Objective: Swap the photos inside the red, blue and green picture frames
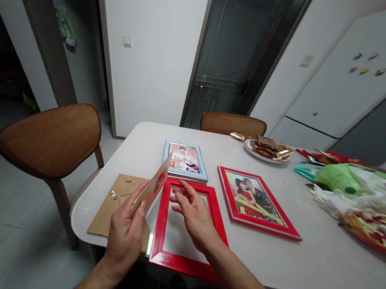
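Observation:
My left hand grips a photo print by its lower edge, thumb on the near side; the print stands tilted and is seen almost edge-on. Over the opening of a red picture frame hovers my right hand, fingers apart and holding nothing. That frame lies flat at the table's front edge, with the white tabletop showing through it. Left of it rests a brown backing board with small metal clips, partly hidden by my left hand.
A light-blue framed photo and a red framed photo lie behind and to the right. Wrapped snacks fill a plate at the back. Green and white packaging crowds the right side. Wooden chairs stand at the left and far edges.

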### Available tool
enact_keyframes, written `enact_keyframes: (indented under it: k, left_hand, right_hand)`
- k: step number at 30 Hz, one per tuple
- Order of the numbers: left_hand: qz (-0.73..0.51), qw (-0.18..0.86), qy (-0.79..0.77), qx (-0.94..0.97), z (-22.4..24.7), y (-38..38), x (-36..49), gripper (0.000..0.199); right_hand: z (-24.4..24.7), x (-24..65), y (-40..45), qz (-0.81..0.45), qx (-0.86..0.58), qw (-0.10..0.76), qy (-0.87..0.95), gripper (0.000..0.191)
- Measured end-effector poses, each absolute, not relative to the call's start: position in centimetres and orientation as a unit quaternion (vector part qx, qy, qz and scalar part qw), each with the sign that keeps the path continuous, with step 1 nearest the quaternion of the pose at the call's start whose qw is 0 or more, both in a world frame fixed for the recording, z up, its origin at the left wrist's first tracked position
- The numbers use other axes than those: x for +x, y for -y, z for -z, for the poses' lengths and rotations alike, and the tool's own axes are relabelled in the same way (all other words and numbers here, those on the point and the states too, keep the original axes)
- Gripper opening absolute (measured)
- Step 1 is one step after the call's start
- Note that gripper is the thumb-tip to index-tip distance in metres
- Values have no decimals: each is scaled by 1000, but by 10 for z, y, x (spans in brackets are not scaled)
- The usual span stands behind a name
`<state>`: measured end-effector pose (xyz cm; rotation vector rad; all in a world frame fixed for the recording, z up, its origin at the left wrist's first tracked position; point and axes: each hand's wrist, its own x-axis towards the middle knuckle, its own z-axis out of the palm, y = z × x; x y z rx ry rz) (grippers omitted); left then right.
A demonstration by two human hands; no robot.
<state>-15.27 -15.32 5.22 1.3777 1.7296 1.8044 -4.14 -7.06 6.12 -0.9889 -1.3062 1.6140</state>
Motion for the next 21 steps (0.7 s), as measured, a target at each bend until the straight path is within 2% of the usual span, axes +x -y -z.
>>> enact_keyframes:
  k: [2, 4, 8, 11, 16, 21]
  left_hand:
    - [-685, 206, -569, 405, -57, 151, -144, 37]
    - [-715, 265, -534, 365, -57, 149, -133, 39]
    - [-710, 312, -509, 373, -50, 146, -118, 45]
    - [-649, 331, -530, 434, -41, 148, -123, 54]
    - [-493, 292, -611, 547, -27, 155, -138, 47]
    - [-375, 233, -621, 648, -21, 161, -135, 47]
  right_hand:
    - [-47, -35, 68, -655, -443, 384, 476, 51]
    - [-35, -31, 66, -704, -430, 368, 430, 47]
    - [-31, -20, 61, -718, -372, 422, 410, 36]
    - [-38, -2, 51, -666, -416, 443, 433, 40]
    - [-41, 35, 37, -604, -499, 356, 509, 49]
    - [-34, 38, 37, -590, -495, 333, 544, 48]
